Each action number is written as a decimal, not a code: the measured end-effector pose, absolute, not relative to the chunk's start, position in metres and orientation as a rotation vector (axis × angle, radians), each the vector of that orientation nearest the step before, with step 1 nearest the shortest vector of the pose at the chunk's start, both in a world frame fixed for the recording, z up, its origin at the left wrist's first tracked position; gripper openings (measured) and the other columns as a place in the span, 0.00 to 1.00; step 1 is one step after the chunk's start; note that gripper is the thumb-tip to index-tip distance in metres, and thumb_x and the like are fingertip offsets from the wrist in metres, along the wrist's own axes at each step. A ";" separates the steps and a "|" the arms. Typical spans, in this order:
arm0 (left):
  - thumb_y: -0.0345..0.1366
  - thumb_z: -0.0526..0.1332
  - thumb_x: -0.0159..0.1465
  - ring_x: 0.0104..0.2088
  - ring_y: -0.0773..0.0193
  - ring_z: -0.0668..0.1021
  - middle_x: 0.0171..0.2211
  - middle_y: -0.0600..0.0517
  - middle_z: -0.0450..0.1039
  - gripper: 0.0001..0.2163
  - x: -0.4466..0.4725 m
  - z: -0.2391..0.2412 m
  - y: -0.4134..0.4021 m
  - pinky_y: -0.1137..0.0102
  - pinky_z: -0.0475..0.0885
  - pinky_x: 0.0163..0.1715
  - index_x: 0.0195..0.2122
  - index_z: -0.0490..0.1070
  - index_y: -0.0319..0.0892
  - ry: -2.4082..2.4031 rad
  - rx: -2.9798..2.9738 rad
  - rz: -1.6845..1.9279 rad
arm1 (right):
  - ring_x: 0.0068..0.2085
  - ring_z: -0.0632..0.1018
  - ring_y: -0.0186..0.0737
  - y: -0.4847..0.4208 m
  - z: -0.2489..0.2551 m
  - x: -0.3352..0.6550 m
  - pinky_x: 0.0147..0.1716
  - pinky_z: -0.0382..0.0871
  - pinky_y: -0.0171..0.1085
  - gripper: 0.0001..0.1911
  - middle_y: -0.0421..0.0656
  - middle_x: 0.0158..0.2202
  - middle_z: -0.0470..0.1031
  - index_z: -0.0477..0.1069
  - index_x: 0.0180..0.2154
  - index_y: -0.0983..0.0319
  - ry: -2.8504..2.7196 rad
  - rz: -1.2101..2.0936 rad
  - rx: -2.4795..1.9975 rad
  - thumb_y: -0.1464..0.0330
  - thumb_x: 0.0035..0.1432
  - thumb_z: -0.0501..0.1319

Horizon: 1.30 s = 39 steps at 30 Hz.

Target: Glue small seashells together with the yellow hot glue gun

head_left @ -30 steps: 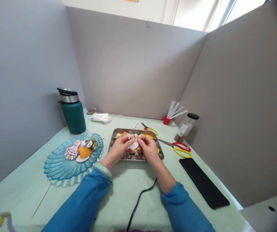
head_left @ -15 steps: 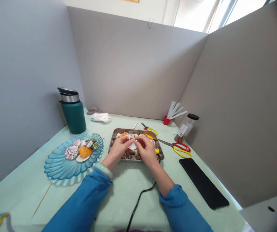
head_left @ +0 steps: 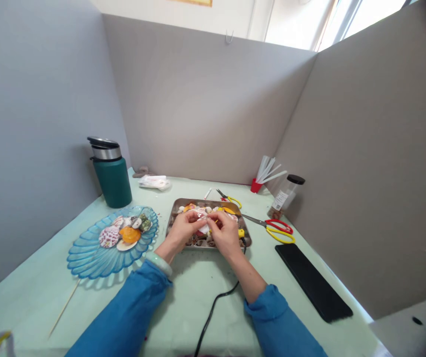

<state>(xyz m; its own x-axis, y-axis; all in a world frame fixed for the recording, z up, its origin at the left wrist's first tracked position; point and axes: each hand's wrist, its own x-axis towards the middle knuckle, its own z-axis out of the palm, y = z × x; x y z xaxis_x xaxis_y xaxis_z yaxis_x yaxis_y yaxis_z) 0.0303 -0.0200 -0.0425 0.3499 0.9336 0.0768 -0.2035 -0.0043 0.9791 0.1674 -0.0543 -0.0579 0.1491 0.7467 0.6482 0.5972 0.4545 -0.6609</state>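
Note:
Over a metal tray of seashells, my left hand and my right hand meet with their fingertips pinched close together. Between the fingertips is something small and pale, too small to name. A white shell shows just below the fingers, and I cannot tell whether they touch it. Shells of several colours lie in the tray around and under my hands. A yellow tool end with a black cord sits at the tray's right side.
Left stands a blue scalloped plate bearing shells, with a green bottle behind. Red-and-yellow scissors, smaller scissors, a black slab, a clear jar and a red cup of white sticks lie right and behind. Grey panels enclose the table.
Both hands stay together over the tray, with only slight finger movement. The whole view has shifted very slightly.

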 end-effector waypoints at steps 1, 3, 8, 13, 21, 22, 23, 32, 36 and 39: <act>0.43 0.73 0.44 0.27 0.66 0.74 0.27 0.53 0.73 0.17 0.030 -0.042 -0.021 0.73 0.72 0.22 0.30 0.75 0.37 0.777 1.236 1.061 | 0.33 0.74 0.38 -0.055 -0.057 0.167 0.33 0.68 0.37 0.04 0.41 0.33 0.75 0.72 0.33 0.61 -1.535 0.165 -1.219 0.70 0.60 0.59; 0.43 0.72 0.45 0.29 0.64 0.75 0.28 0.53 0.73 0.16 0.030 -0.041 -0.021 0.73 0.73 0.22 0.30 0.74 0.38 0.774 1.223 1.075 | 0.33 0.75 0.39 -0.056 -0.055 0.166 0.32 0.68 0.36 0.04 0.42 0.34 0.75 0.73 0.34 0.60 -1.543 0.182 -1.207 0.71 0.60 0.59; 0.44 0.70 0.47 0.30 0.64 0.75 0.31 0.53 0.72 0.15 0.029 -0.039 -0.022 0.72 0.74 0.21 0.31 0.73 0.40 0.757 1.185 1.103 | 0.30 0.74 0.38 -0.057 -0.054 0.166 0.30 0.67 0.35 0.05 0.41 0.33 0.75 0.71 0.39 0.60 -1.539 0.209 -1.209 0.70 0.60 0.59; 0.43 0.72 0.46 0.31 0.65 0.75 0.31 0.54 0.73 0.16 0.028 -0.041 -0.021 0.72 0.76 0.24 0.30 0.73 0.39 0.736 1.172 1.100 | 0.29 0.73 0.34 -0.056 -0.057 0.168 0.31 0.68 0.36 0.07 0.39 0.30 0.73 0.70 0.33 0.63 -1.536 0.205 -1.235 0.67 0.62 0.59; 0.38 0.64 0.61 0.29 0.67 0.76 0.33 0.53 0.73 0.09 0.027 -0.043 -0.019 0.72 0.74 0.25 0.36 0.72 0.37 0.765 1.197 1.025 | 0.28 0.72 0.33 -0.057 -0.056 0.168 0.30 0.67 0.35 0.09 0.37 0.29 0.71 0.70 0.32 0.63 -1.568 0.238 -1.226 0.65 0.63 0.59; 0.37 0.62 0.63 0.29 0.68 0.76 0.33 0.52 0.73 0.08 0.026 -0.043 -0.018 0.72 0.74 0.25 0.38 0.72 0.37 0.770 1.202 1.006 | 0.28 0.71 0.33 -0.058 -0.056 0.168 0.29 0.67 0.35 0.09 0.38 0.29 0.71 0.70 0.32 0.63 -1.571 0.248 -1.221 0.65 0.63 0.59; 0.36 0.61 0.64 0.29 0.68 0.76 0.34 0.52 0.73 0.07 0.026 -0.043 -0.018 0.71 0.74 0.26 0.39 0.71 0.37 0.773 1.205 0.989 | 0.28 0.71 0.33 -0.058 -0.056 0.168 0.29 0.67 0.35 0.09 0.38 0.28 0.71 0.70 0.31 0.63 -1.573 0.259 -1.217 0.66 0.63 0.59; 0.43 0.70 0.52 0.21 0.70 0.71 0.23 0.54 0.70 0.15 0.022 -0.038 -0.019 0.77 0.68 0.13 0.31 0.74 0.36 0.708 1.162 0.957 | 0.26 0.72 0.32 -0.056 -0.062 0.172 0.28 0.69 0.34 0.10 0.37 0.28 0.72 0.70 0.34 0.63 -1.582 0.372 -1.167 0.63 0.64 0.58; 0.44 0.71 0.48 0.21 0.70 0.71 0.23 0.54 0.70 0.16 0.023 -0.037 -0.020 0.77 0.69 0.13 0.29 0.74 0.37 0.696 1.146 0.960 | 0.26 0.73 0.31 -0.054 -0.064 0.173 0.27 0.70 0.34 0.11 0.37 0.29 0.72 0.70 0.36 0.64 -1.574 0.391 -1.165 0.62 0.65 0.58; 0.44 0.71 0.49 0.24 0.69 0.73 0.26 0.52 0.72 0.16 0.024 -0.039 -0.021 0.76 0.72 0.17 0.31 0.75 0.37 0.697 1.144 0.977 | 0.27 0.74 0.31 -0.053 -0.065 0.174 0.27 0.71 0.34 0.11 0.38 0.31 0.73 0.71 0.37 0.64 -1.558 0.381 -1.179 0.63 0.65 0.58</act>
